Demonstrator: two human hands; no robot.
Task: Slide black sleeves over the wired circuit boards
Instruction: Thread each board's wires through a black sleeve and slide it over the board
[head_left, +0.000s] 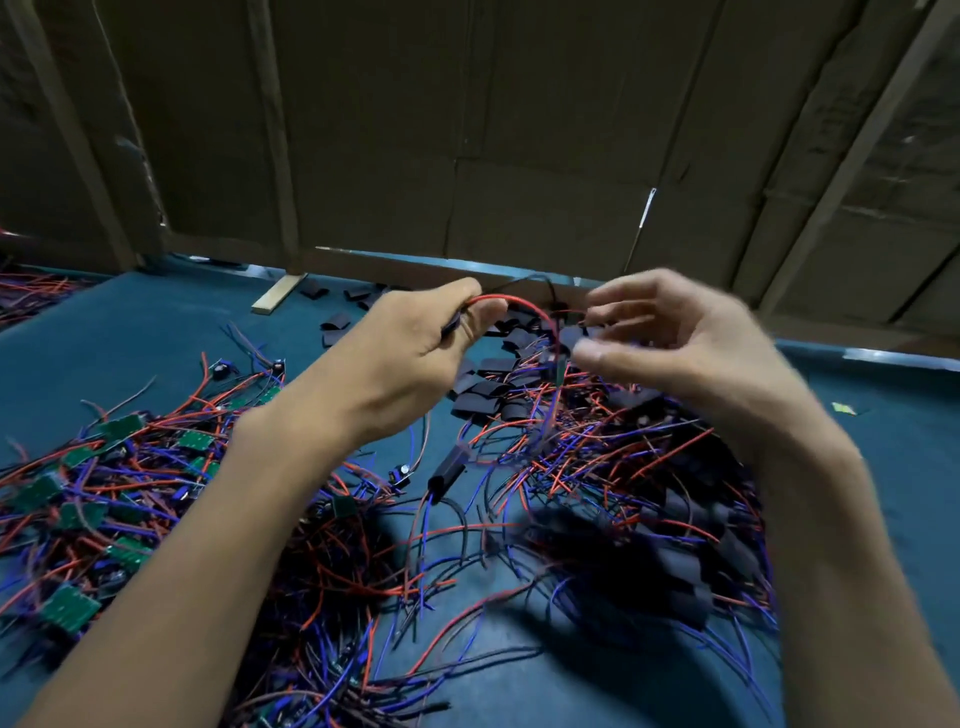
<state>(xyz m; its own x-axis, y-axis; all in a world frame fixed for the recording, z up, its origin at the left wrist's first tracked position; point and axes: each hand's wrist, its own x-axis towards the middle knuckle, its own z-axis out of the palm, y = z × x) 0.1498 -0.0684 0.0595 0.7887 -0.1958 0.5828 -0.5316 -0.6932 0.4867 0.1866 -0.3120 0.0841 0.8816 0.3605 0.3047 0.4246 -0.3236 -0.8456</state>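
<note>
The left hand (415, 332) is pinching a red wire (524, 306) above the desk (130, 338), fingers curled round it. The right hand (675, 332), blurred, is hovering beside the wire, fingers loosely spread, gripping nothing visible. Sleeves (483, 384) are lying beneath the wire, boards (78, 605) at its left.

1. The right hand (670, 332) is smeared by motion blur; whether its fingertips pinch anything cannot be told.
2. The left hand (415, 338) curls over a dark piece, hiding most of it; sleeve or board cannot be told.
3. The red wire (524, 306) arches between the 2 hands, and its far end is lost in the blur.
4. The green circuit boards (67, 608) on the left lie half buried under tangled wires.
5. The lower right pile of black sleeves (685, 566) is dark and blurred, its pieces indistinct.
6. Both forearms run off the bottom edge.
</note>
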